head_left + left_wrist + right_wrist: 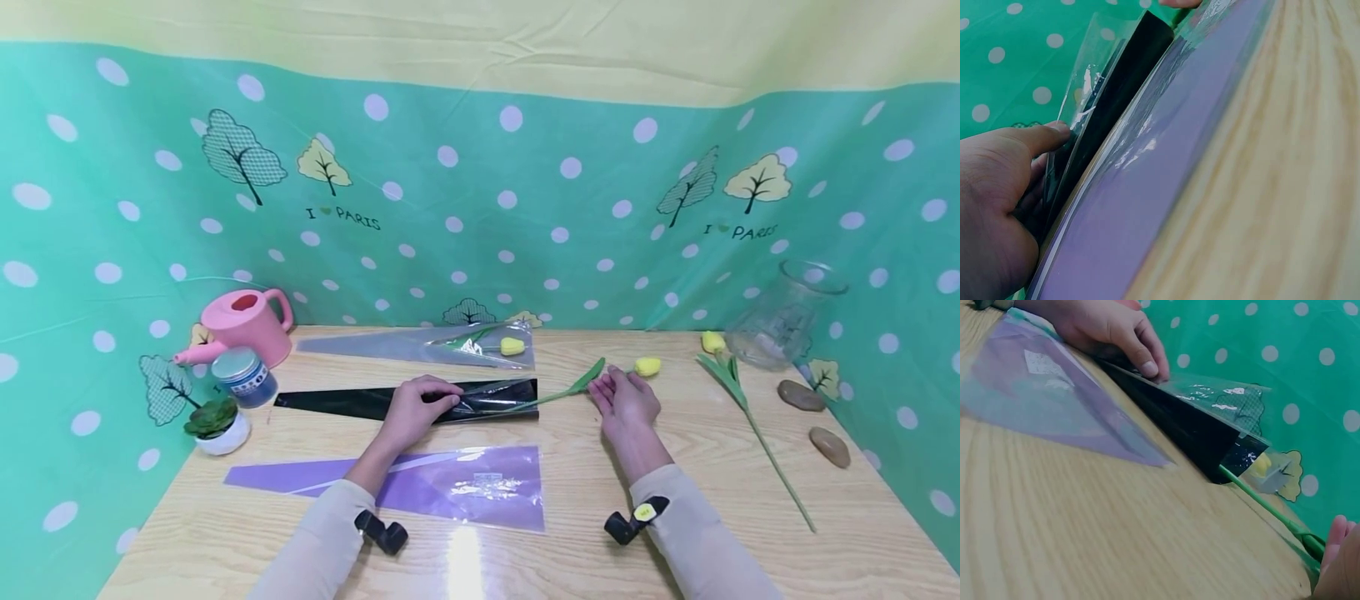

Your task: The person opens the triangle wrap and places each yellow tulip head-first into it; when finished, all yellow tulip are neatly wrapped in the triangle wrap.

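While both forearms are reaching in from 6 o'clock, a purple sleeve (450,483) is lying flat nearest on the bench (675,550), between the two arms. Just beyond it, the left hand (416,408) is pressing on the black sleeve (337,402), thumb and fingers pinching its clear top layer near the open mouth, as the left wrist view shows. At 3 o'clock from that mouth, the right hand (622,400) is holding the green stem of a yellow tulip (647,366); fingers are curled at the stem and leaf, and the stem end is sitting inside the black sleeve's mouth. The bloom is lying just past the right hand at 1 o'clock. Further right, a second tulip (738,400) is lying loose, two stones (813,421) beside it. At the far edge, a clear sleeve (420,346) is holding another yellow bloom. A pink watering can (243,325), jar (242,377) and small potted plant (216,423) are sitting at 10 o'clock; a glass vase (783,317) is sitting at 2 o'clock.
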Tool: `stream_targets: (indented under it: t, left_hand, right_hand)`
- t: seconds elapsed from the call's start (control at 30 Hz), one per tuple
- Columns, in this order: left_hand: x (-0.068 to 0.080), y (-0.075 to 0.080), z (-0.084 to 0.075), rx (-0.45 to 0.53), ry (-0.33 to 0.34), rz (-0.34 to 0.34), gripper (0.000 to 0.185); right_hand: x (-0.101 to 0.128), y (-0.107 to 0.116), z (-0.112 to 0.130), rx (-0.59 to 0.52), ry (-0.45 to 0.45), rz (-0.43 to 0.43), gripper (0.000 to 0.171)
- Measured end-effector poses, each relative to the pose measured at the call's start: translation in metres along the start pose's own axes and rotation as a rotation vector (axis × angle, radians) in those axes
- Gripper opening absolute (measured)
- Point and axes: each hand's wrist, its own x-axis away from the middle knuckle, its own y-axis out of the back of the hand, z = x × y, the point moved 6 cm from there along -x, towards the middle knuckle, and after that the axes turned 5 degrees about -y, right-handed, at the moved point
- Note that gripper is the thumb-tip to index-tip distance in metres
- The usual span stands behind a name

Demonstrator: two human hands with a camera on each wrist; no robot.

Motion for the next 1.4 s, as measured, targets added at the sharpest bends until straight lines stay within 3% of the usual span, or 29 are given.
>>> stream_targets:
  t: [0.27,0.53,0.8,1.4]
  left_hand:
    - [0.0,-0.003,0.001,0.0,0.002,-0.003,0.012]
    - [0.0,-0.004,0.002,0.009,0.011,-0.007,0.012]
    - [0.0,-0.001,0.002,0.017,0.024,-0.026,0.012]
    - [-0.001,0.001,-0.002,0.03,0.023,-0.048,0.01]
  right_hand:
    - [0.005,-0.003,0.0,0.027,0.06,-0.059,0.032]
    - [0.018,-0.011,-0.004,0.015,0.135,-0.048,0.03]
    - [0.034,-0.021,-0.02,0.019,0.111,0.009,0.03]
    - [0.058,-0.044,-0.051,0.087,0.085,0.038,0.038]
